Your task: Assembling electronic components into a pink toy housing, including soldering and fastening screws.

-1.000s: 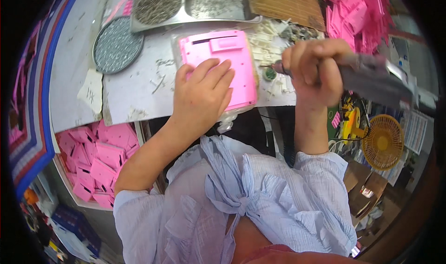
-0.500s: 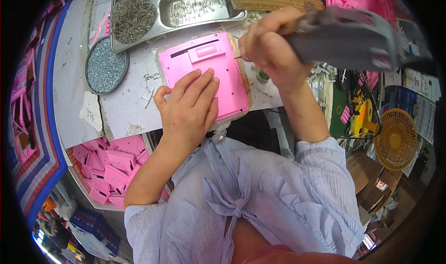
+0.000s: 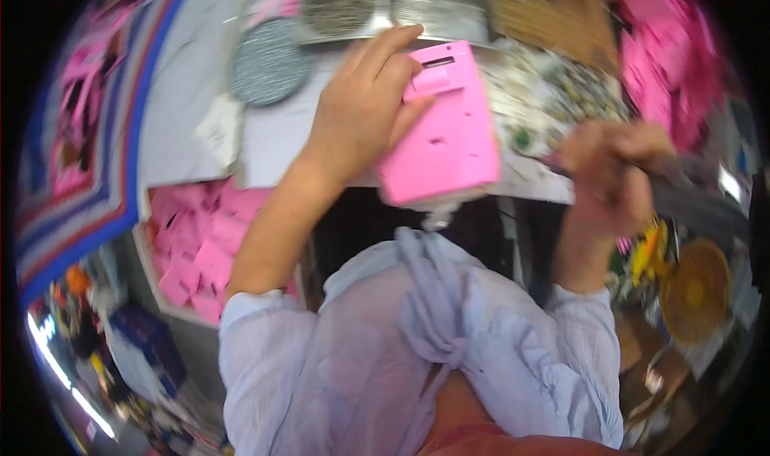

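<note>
On the white table lies a pink plastic panel (image 3: 441, 155) with a slot near its far edge and several small holes. Over the panel's upper left part rests my left hand (image 3: 361, 95), fingers stretched out and thumb apart on the pink face. It covers that side of the panel, so the left end of the slot is hidden. My right hand (image 3: 601, 163), smeared by motion, is off to the right, clear of the panel. Its fingers are wrapped round a dark grey electric screwdriver (image 3: 702, 195), whose body reaches toward the right edge.
Beyond the panel are a metal tray (image 3: 441, 11) of small springs and a brown cardboard piece (image 3: 553, 15). A round dish (image 3: 271, 63) of small metal parts stands at left. Pink parts fill a box (image 3: 192, 312) below the table and a pile (image 3: 666, 63) at far right.
My right hand has drawn the screwdriver away from the panel, to the right and nearer me. My left hand has slid toward the panel's far left corner. The whole view has shifted.
</note>
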The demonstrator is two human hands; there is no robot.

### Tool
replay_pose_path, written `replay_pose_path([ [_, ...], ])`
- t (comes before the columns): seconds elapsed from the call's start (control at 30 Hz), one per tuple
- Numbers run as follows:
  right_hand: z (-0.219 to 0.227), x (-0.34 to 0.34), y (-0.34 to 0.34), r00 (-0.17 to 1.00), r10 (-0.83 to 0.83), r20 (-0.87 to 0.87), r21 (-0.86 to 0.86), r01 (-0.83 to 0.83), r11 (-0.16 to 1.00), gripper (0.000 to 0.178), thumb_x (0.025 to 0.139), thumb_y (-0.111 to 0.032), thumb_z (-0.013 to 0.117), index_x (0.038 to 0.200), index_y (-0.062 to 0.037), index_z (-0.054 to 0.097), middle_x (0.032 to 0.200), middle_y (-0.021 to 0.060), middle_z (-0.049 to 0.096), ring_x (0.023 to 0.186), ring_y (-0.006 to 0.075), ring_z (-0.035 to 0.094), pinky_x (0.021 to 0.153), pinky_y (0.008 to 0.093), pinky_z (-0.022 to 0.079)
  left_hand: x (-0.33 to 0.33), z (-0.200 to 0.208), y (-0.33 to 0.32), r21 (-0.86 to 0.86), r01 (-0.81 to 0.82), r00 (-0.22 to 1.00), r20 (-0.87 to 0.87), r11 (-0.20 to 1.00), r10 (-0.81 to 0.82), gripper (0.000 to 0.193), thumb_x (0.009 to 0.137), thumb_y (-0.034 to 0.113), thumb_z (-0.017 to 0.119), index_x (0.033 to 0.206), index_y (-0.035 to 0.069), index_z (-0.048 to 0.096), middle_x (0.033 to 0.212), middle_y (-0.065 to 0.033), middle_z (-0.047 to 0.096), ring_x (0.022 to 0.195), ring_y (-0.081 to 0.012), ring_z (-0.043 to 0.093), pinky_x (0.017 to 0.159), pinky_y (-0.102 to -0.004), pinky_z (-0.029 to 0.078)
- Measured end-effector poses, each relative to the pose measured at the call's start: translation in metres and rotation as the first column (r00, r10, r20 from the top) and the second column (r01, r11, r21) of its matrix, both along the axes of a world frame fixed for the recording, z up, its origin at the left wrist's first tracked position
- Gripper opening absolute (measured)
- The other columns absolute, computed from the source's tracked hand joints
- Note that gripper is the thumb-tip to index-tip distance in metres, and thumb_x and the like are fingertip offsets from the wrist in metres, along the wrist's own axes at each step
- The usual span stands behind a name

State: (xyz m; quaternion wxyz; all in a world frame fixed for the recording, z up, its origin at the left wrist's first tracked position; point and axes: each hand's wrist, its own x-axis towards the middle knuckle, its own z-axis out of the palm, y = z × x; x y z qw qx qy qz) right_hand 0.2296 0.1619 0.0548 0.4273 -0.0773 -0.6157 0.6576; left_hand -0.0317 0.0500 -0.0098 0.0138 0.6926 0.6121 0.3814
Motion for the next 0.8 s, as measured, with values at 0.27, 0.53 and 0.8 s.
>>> replay_pose_path([
  [0.27,0.008,0.016,0.051,0.998,0.049,0.032,-0.05,-0.047,0.998,0.03,0.1,-0.025,0.059,0.121,-0.004,0.054,0.065,-0.0048,0.043,0.059,0.0091,0.041,0.065,0.0308,0.038,-0.082,-0.17,-0.407,-0.515,-0.843,-0.126,0.468,0.154,0.874,0.039,0.099,0.026,0.062,0.121,-0.004,0.053,0.117,-0.012,0.058,0.101,-0.0211,0.059,0.091,-0.0347,0.05],
  [0.53,-0.001,-0.027,0.08,0.939,-0.272,0.209,0.007,0.276,0.961,0.04,0.098,-0.009,0.059,0.135,0.0031,0.051,0.087,0.0038,0.053,0.076,0.0121,0.052,0.086,0.0352,0.047,-0.118,-0.215,-0.46,-0.004,-0.928,-0.364,-0.201,-0.372,0.91,0.076,0.092,0.034,0.071,0.149,-0.006,0.038,0.153,-0.0287,0.038,0.141,-0.0454,0.036,0.115,-0.0581,0.031],
  [0.8,0.001,-0.008,0.09,0.882,-0.415,0.223,0.201,0.375,0.905,0.05,0.099,-0.007,0.058,0.145,0.003,0.042,0.126,0.015,0.059,0.117,0.023,0.057,0.105,0.0402,0.043,-0.401,0.012,-0.17,0.272,-0.865,0.405,-0.117,0.421,0.907,0.038,0.089,0.026,0.073,0.112,-0.002,0.061,0.111,-0.0196,0.065,0.112,-0.0395,0.06,0.098,-0.0486,0.045],
])
